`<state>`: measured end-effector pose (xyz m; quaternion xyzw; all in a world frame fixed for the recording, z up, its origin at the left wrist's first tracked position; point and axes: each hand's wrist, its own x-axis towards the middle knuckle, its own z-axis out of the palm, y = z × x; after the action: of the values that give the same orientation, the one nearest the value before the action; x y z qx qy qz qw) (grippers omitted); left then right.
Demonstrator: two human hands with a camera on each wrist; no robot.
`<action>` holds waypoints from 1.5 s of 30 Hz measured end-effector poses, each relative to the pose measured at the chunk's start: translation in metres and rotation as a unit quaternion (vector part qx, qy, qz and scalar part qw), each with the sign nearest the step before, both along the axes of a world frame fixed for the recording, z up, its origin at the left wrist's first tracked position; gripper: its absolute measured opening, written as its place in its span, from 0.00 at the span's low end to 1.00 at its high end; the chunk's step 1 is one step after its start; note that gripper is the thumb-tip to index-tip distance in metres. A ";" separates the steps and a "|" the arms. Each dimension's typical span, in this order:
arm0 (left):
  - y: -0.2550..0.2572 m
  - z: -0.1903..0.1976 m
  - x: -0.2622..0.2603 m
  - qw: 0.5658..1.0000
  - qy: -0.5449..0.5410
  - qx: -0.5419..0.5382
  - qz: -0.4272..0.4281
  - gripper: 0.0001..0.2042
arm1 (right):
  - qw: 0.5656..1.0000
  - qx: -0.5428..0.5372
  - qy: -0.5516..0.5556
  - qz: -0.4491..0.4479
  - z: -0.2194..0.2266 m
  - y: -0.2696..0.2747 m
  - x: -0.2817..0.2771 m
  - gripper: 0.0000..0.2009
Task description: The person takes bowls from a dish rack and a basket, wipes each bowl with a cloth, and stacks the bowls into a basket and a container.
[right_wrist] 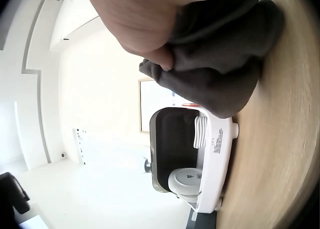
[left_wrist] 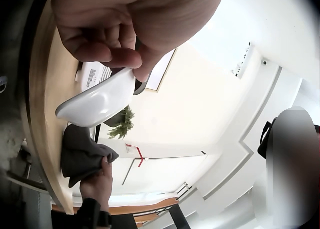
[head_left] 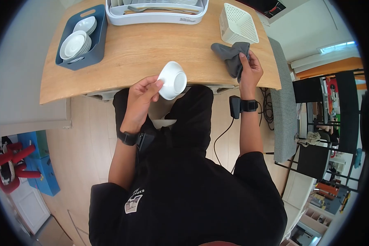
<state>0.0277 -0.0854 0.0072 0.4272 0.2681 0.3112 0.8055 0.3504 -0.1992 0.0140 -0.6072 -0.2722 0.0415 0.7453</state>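
Observation:
My left hand [head_left: 142, 96] pinches a small white bowl [head_left: 177, 82] by its rim, thumb on one side and fingers on the other. The bowl is tilted, its foot ring facing the head camera, over the table's front edge. At the right of the table my right hand [head_left: 250, 73] grips a dark grey cloth [head_left: 233, 57], which hangs in folds from the fingers. In the left wrist view the bowl [left_wrist: 97, 100] appears side-on above the cloth [left_wrist: 82, 154]. The right wrist view has the cloth [right_wrist: 215, 64] bunched under the thumb.
A blue-grey bin [head_left: 99, 45] with stacked white bowls [head_left: 74, 45] stands at the table's left. A white dish rack [head_left: 156, 18] with dishes and cutlery sits at the back. Beyond the cloth is a white perforated basket [head_left: 238, 24]. Cables [head_left: 267, 108] hang right of the table.

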 end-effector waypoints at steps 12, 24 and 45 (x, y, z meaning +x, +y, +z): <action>-0.004 0.012 0.025 0.997 0.002 0.080 -0.001 0.14 | 0.954 -0.117 -0.198 0.192 0.051 0.018 -0.101 0.13; -0.003 0.012 0.016 0.993 -0.023 0.116 0.019 0.13 | 0.940 -0.138 -0.215 0.225 0.049 0.026 -0.120 0.14; -0.004 0.022 0.028 0.989 -0.120 -0.023 0.080 0.12 | 0.933 -0.158 -0.219 0.236 0.039 0.020 -0.148 0.14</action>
<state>0.0553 -0.0895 0.0291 0.3455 0.2096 0.4173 0.8140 0.2029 -0.1788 0.0535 -0.6298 -0.5541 0.1245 0.5300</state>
